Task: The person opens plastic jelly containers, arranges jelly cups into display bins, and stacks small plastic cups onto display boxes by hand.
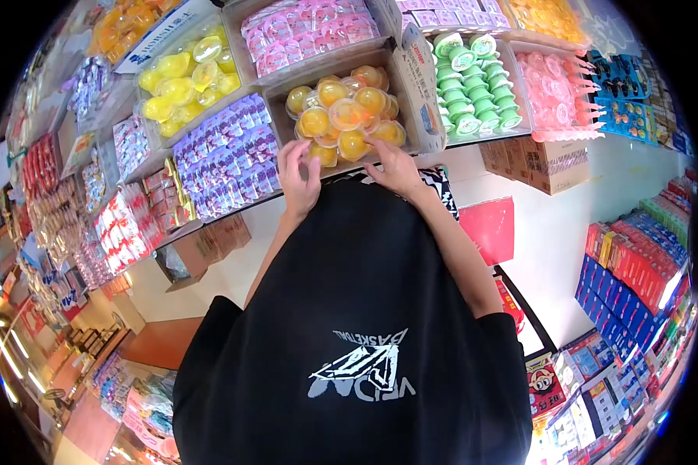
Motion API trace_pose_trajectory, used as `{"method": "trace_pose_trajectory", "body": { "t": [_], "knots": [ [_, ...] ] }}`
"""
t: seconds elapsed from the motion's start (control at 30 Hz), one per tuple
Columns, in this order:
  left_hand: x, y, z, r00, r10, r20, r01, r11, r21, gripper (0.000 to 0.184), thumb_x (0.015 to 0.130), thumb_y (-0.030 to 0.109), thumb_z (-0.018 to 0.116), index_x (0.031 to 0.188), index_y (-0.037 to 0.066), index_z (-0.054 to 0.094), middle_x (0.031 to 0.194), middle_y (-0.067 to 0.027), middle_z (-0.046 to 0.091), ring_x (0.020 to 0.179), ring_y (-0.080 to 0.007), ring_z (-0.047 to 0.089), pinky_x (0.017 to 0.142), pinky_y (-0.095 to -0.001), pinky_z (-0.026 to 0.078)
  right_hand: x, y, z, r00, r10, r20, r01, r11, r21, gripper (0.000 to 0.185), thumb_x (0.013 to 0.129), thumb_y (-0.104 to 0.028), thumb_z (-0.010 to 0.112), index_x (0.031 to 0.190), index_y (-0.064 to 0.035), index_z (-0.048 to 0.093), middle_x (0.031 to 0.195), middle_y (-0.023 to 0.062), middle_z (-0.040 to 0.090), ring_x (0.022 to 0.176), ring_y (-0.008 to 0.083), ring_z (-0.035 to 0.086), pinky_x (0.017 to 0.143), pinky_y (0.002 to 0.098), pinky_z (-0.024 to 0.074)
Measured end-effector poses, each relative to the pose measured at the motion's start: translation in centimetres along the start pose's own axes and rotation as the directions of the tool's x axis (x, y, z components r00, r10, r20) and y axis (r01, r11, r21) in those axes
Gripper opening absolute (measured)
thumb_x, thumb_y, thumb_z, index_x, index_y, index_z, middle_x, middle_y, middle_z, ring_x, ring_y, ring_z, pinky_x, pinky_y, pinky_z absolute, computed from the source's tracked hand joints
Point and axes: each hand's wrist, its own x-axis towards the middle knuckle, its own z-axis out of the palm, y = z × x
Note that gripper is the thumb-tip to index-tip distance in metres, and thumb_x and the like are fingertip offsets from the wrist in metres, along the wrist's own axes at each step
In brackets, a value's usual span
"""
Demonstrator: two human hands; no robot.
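Observation:
A box (274, 101) holds a heap of clear round cups with orange-yellow contents (345, 114). At its near left corner is my left hand (298, 180), fingers bent and apart, beside a front cup (323, 155). My right hand (396, 168) reaches over the near right edge with thumb and forefinger apart, the forefinger close to another front cup (354, 145). Whether the fingertips touch the cups I cannot tell. Neither hand visibly holds anything.
Purple packets (226, 159) and yellow cups (202, 74) stand to the left. Pink packets (310, 32) lie behind. Green spool-shaped containers (473, 85) and pink packs (547, 89) are on the right. Cardboard boxes (531, 163) sit below the display, with stacked red and blue boxes (628, 271) farther right.

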Motion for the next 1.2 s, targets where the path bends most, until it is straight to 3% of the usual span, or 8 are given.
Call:
{"method": "trace_pose_trajectory", "body": {
  "t": [0.17,0.27,0.37,0.5,0.63,0.87,0.93,1.2],
  "knots": [
    [-2.9,1.4,-2.3,0.923,0.071,0.378,-0.065,0.997,-0.029,0.004,0.088,0.004,0.065,0.089,0.002,0.067,0.075,-0.0079,0.063,0.063,-0.0164,0.060,0.058,-0.0277,0.047,-0.5,0.4,1.2,0.995,-0.078,-0.061,0.077,0.997,-0.019,0.059,0.079,-0.016,0.070,0.132,-0.0075,0.046,0.121,0.0191,0.060,0.107,0.0388,0.057,0.087,0.0459,0.0507],
    [-5.0,-0.9,-2.7,0.517,-0.347,0.782,0.383,0.911,0.151,0.023,0.097,0.022,0.057,0.099,0.002,0.067,0.084,-0.0089,0.066,0.078,-0.0189,0.063,0.072,-0.0286,0.049,-0.9,0.0,2.0,0.988,-0.076,-0.137,0.075,0.997,-0.011,0.055,0.081,-0.015,0.069,0.131,-0.0064,0.049,0.127,0.0183,0.057,0.103,0.0374,0.057,0.084,0.0419,0.0525],
    [-9.0,-7.2,-0.8,0.526,-0.349,0.776,0.394,0.908,0.142,0.037,0.100,0.034,0.051,0.107,0.002,0.067,0.094,-0.0079,0.067,0.089,-0.0179,0.061,0.083,-0.0295,0.047,-1.7,-1.7,2.4,0.956,0.227,-0.185,-0.167,0.942,0.290,0.051,0.082,-0.008,0.067,0.130,-0.0040,0.051,0.128,0.0150,0.057,0.097,0.0291,0.058,0.081,0.0341,0.0520],
    [-12.5,-15.0,2.9,-0.086,-0.565,0.821,0.713,0.540,0.447,0.051,0.100,0.047,0.045,0.122,0.004,0.064,0.114,-0.0061,0.066,0.104,-0.0160,0.059,0.094,-0.0271,0.044,-4.6,-1.7,2.2,0.931,0.261,-0.256,-0.167,0.926,0.338,0.046,0.081,0.001,0.066,0.125,-0.0027,0.053,0.126,0.0137,0.056,0.089,0.0202,0.059,0.071,0.0290,0.0529],
    [-14.7,-16.9,6.3,-0.270,-0.610,0.745,0.791,0.301,0.533,0.058,0.096,0.053,0.050,0.125,0.005,0.064,0.117,-0.0085,0.066,0.103,-0.0169,0.061,0.094,-0.0296,0.046,-9.7,-0.4,1.4,0.936,0.293,-0.194,-0.249,0.943,0.222,0.041,0.084,-0.001,0.065,0.123,-0.0021,0.053,0.125,0.0157,0.056,0.084,0.0208,0.060,0.072,0.0298,0.0531],
    [-15.9,-14.8,10.8,-0.077,-0.577,0.813,0.318,0.759,0.569,0.062,0.081,0.063,0.064,0.111,0.011,0.072,0.121,-0.0194,0.064,0.113,-0.0297,0.060,0.099,-0.0385,0.044,-21.5,1.7,0.1,0.870,0.423,-0.253,-0.394,0.905,0.160,0.037,0.086,-0.002,0.063,0.121,-0.0011,0.053,0.122,0.0179,0.056,0.086,0.0224,0.062,0.074,0.0322,0.0534],
    [-18.4,-16.1,12.6,-0.064,-0.565,0.823,0.377,0.750,0.544,0.067,0.081,0.068,0.060,0.108,0.008,0.073,0.114,-0.0214,0.067,0.110,-0.0309,0.062,0.095,-0.0389,0.047,-25.6,1.6,-0.2,0.818,0.501,-0.284,-0.464,0.865,0.189,0.035,0.085,-0.004,0.063,0.119,-0.0010,0.054,0.116,0.0183,0.057,0.087,0.0256,0.061,0.075,0.0349,0.0533],
    [-22.1,-13.7,14.7,0.005,-0.528,0.849,-0.263,0.818,0.511,0.074,0.086,0.070,0.046,0.103,0.003,0.073,0.106,-0.0245,0.067,0.103,-0.0379,0.065,0.090,-0.0432,0.050,-41.4,-1.0,3.8,0.476,0.735,-0.482,-0.584,0.674,0.452,0.036,0.084,-0.009,0.068,0.117,-0.0016,0.057,0.089,0.0156,0.061,0.073,0.0245,0.063,0.067,0.0371,0.0527]
  ]
}}
